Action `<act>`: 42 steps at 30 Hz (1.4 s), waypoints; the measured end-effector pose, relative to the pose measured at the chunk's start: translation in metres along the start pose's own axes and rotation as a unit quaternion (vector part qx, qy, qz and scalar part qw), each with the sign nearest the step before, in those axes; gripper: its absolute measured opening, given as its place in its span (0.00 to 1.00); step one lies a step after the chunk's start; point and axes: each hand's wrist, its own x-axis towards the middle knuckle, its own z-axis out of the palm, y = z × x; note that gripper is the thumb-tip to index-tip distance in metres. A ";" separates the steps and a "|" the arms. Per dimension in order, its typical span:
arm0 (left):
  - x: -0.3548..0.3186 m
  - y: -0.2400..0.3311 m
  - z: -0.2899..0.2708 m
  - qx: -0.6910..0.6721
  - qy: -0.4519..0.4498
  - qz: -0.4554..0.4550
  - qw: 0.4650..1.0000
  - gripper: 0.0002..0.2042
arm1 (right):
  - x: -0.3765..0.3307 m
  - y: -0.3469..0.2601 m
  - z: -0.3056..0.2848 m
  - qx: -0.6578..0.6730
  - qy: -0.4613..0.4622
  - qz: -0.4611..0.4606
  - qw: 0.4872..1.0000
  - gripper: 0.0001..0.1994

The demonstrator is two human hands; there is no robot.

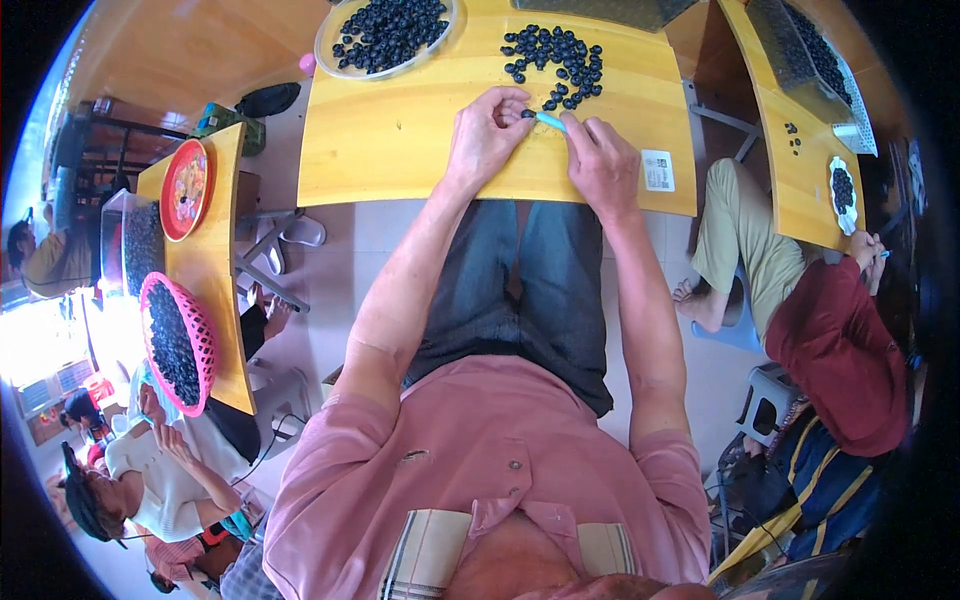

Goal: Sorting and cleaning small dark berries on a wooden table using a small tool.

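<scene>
Between the thumb and fingers of my left hand (483, 140) is a small dark round piece (528, 115), bead- or berry-like; I cannot tell its exact kind. My right hand (604, 165) grips a slim turquoise-handled tool (549, 121), its tip pointing left at that piece. The tool's working end is too small to make out. Just beyond my hands, a loose spread of similar dark round pieces (562, 62) lies on the yellow wooden table (400, 140). Further back at the left, a clear round tub (322, 50) is heaped with more of them.
A white printed card (658, 171) lies right of my right hand. At the left, a pink basket (207, 345) of dark pieces and a red tray (203, 205) stand on another table. Co-workers sit on both sides, one in a dark red top (835, 350) at the right.
</scene>
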 end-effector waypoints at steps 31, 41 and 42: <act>-0.001 0.002 -0.002 -0.076 0.013 -0.019 0.997 0.19 | -0.001 0.005 0.003 -0.004 -0.015 0.022 1.000 0.15; -0.001 0.002 0.000 -0.059 0.001 -0.021 0.998 0.18 | 0.002 -0.001 -0.003 0.025 -0.010 -0.009 1.000 0.13; -0.001 0.003 0.000 -0.058 0.001 -0.020 0.998 0.18 | 0.002 0.000 -0.003 0.024 -0.010 -0.009 1.000 0.13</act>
